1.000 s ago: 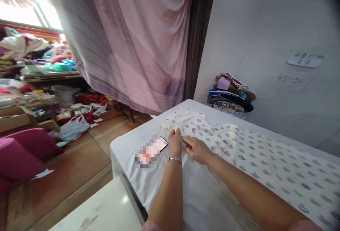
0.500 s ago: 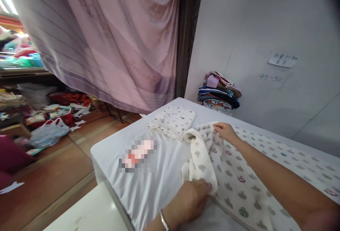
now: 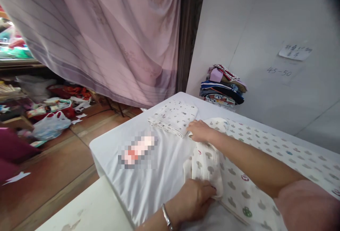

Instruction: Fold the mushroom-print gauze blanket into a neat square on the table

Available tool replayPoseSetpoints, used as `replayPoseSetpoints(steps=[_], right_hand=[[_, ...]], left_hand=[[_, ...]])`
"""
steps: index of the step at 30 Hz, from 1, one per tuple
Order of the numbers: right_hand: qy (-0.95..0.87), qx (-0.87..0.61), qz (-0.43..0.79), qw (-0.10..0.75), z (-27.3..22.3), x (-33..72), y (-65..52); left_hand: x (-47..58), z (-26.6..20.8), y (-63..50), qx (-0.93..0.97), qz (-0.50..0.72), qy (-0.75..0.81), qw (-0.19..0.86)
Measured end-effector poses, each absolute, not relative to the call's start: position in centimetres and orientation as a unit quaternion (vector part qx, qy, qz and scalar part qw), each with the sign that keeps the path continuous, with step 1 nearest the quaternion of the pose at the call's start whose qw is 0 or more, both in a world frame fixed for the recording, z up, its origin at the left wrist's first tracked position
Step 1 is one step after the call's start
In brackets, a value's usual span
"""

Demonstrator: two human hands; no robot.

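A white cloth (image 3: 235,169) with grey bear-like shapes and a few red and green figures lies across the right side of the white-covered table. Its left end is doubled over into a thick fold. My left hand (image 3: 195,196), wearing a silver bangle, is closed on the near end of that fold. At the fold's far end, my right hand (image 3: 199,131) pinches the cloth's edge, its arm reaching over the spread fabric. Just beyond my right fingers lies a second white cloth (image 3: 175,116) with small dark prints, folded into a flat rectangle.
A pixelated pink and red item (image 3: 139,149) lies on the white table cover (image 3: 114,153). Folded clothes (image 3: 223,85) are stacked by the wall beyond the table. A pink curtain (image 3: 127,46) hangs behind. Bags and boxes clutter the tiled floor at left.
My right hand has moved left, carrying the far edge of the cloth over onto the fold. My left hand keeps hold of the near end. The view has shifted slightly.
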State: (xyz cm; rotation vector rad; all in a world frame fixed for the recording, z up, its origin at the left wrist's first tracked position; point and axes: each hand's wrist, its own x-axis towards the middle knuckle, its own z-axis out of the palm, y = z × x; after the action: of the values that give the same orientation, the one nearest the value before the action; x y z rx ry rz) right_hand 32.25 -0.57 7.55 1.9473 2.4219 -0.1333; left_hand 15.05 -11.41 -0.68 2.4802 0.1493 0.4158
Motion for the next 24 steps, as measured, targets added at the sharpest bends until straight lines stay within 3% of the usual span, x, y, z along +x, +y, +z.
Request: replayPoseSetpoints(steps=[3, 8, 11, 14, 16, 24], right_hand=[[0.76, 0.641, -0.014, 0.1, 6.9, 31.1, -0.3], [0.71, 0.702, 0.012, 0.042, 10.3, 34.3, 1.9], [0.654, 0.751, 0.074, -0.052, 15.1, 40.4, 2.2], [0.466, 0.815, 0.127, -0.321, 17.3, 47.3, -0.4], [0.401, 0.841, 0.069, -0.355, 15.8, 50.5, -4.0], [0.35, 0.888, -0.135, -0.267, 2.1, 50.7, -16.7]], left_hand=[[15.0, -0.7, -11.4, 0.939, 0.16, 0.044, 0.301], [14.6, -0.1, -11.4, 0.934, 0.201, 0.026, 0.295], [14.1, 0.5, -11.0, 0.912, 0.275, 0.038, 0.304], [13.5, 1.0, -10.6, 0.872, 0.37, 0.08, 0.31], [13.4, 1.3, -10.6, 0.865, 0.38, 0.077, 0.318], [14.4, 0.9, -12.0, 0.909, 0.268, -0.052, 0.314]])
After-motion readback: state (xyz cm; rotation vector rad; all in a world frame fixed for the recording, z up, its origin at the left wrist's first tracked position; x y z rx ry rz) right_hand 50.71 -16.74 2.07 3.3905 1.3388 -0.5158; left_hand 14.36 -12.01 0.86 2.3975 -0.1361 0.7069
